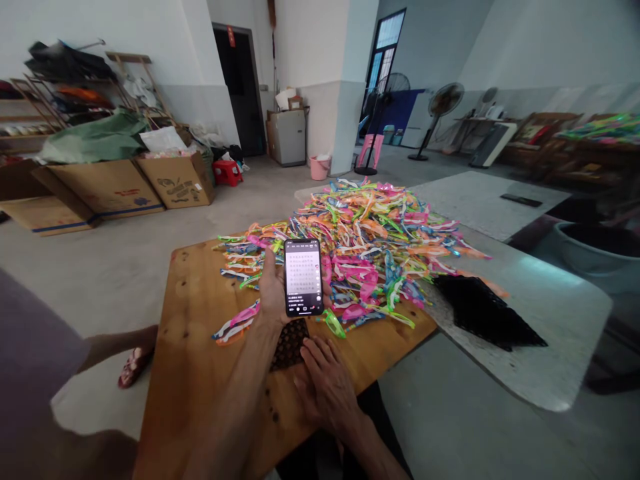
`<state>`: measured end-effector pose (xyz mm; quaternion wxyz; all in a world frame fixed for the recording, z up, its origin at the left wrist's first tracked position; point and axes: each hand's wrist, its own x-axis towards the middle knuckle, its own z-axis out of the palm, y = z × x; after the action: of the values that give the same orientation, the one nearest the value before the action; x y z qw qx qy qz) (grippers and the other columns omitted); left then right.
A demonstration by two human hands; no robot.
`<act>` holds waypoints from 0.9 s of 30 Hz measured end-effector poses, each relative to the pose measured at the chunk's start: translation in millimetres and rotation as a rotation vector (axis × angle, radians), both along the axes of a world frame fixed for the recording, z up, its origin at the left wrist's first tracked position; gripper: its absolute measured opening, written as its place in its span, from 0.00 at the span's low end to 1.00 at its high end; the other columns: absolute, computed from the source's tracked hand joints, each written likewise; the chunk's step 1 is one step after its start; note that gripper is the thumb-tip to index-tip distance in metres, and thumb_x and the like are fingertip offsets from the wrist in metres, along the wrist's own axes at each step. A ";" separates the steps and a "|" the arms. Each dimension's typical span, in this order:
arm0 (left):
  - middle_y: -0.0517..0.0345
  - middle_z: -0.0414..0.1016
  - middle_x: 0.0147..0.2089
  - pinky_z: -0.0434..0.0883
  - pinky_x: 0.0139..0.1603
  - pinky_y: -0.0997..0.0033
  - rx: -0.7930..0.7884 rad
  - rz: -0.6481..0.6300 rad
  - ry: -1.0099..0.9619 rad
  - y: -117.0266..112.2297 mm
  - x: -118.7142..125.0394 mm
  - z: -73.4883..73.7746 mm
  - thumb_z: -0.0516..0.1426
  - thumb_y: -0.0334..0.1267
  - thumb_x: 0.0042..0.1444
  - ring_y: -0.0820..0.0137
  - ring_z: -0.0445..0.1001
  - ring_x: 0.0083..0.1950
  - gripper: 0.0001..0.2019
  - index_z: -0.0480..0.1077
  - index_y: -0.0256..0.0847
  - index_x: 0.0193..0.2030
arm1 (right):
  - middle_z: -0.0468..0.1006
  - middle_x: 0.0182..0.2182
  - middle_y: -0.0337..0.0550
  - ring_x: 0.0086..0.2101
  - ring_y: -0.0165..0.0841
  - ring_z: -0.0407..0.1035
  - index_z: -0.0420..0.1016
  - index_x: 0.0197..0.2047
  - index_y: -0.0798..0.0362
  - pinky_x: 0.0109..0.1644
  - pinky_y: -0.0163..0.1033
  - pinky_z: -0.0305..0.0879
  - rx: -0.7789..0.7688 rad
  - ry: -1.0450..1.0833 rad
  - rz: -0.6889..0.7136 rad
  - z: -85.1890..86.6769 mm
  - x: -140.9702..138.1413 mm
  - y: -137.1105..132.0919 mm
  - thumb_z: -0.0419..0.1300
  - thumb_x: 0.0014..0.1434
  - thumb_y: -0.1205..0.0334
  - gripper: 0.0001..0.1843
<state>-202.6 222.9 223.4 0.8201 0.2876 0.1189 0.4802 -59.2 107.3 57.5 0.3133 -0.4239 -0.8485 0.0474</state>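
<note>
My left hand (273,291) is closed around a smartphone (303,277) and holds it upright above the wooden table (195,373). The lit screen shows rows of small text on a pale panel. My right hand (327,380) rests on the tabletop with its fingers stretched out. Its fingertips lie at the edge of a dark, patterned flat piece (290,343), whose kind I cannot make out. Behind the phone spreads a heap of bright plastic pieces (360,233) that look like toy glasses. A green one (334,324) lies close to the phone's lower right.
A pale tabletop (555,333) adjoins on the right, bearing a black flat bundle (487,312). Beyond it stands a grey bucket (595,250). A person (40,373) is at the left edge. Cardboard boxes (107,187) and a standing fan (443,107) are farther back.
</note>
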 end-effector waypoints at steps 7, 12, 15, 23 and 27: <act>0.30 0.80 0.43 0.79 0.40 0.48 -0.007 -0.003 0.053 1.2 -3.2 -3.2 0.33 0.75 0.58 0.46 0.82 0.41 0.52 0.75 0.26 0.53 | 0.68 0.65 0.56 0.64 0.50 0.61 0.64 0.65 0.59 0.66 0.64 0.64 -0.024 -0.016 -0.007 3.2 1.2 -0.9 0.58 0.64 0.61 0.28; 0.30 0.80 0.40 0.79 0.35 0.51 0.041 0.005 0.091 2.8 -4.3 -6.9 0.34 0.75 0.58 0.47 0.82 0.38 0.52 0.76 0.26 0.51 | 0.70 0.63 0.56 0.64 0.51 0.61 0.64 0.64 0.60 0.65 0.64 0.64 -0.015 -0.015 0.012 3.9 2.1 -0.6 0.58 0.64 0.60 0.27; 0.29 0.80 0.38 0.79 0.32 0.54 0.072 -0.004 0.110 3.0 -4.2 -7.4 0.31 0.74 0.58 0.49 0.82 0.35 0.53 0.76 0.24 0.50 | 0.70 0.63 0.55 0.64 0.50 0.61 0.65 0.64 0.59 0.66 0.64 0.63 -0.028 -0.023 0.013 3.7 1.6 -0.6 0.58 0.63 0.61 0.27; 0.30 0.80 0.40 0.80 0.38 0.50 -0.031 0.044 0.089 1.5 -0.9 -5.7 0.34 0.73 0.60 0.48 0.82 0.39 0.50 0.76 0.26 0.51 | 0.71 0.62 0.55 0.63 0.51 0.62 0.66 0.63 0.57 0.66 0.65 0.63 -0.031 -0.001 -0.001 6.0 -0.8 -1.2 0.59 0.62 0.61 0.27; 0.29 0.80 0.41 0.79 0.40 0.48 -0.048 0.034 0.067 2.3 -2.0 -6.4 0.33 0.73 0.60 0.46 0.82 0.42 0.51 0.76 0.24 0.51 | 0.71 0.62 0.55 0.63 0.51 0.63 0.65 0.64 0.58 0.66 0.65 0.64 -0.018 0.014 -0.001 5.5 -0.3 -1.7 0.58 0.62 0.62 0.27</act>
<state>-204.6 225.1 217.0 0.8141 0.2816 0.1626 0.4812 -59.4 105.6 63.0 0.3156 -0.4268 -0.8455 0.0580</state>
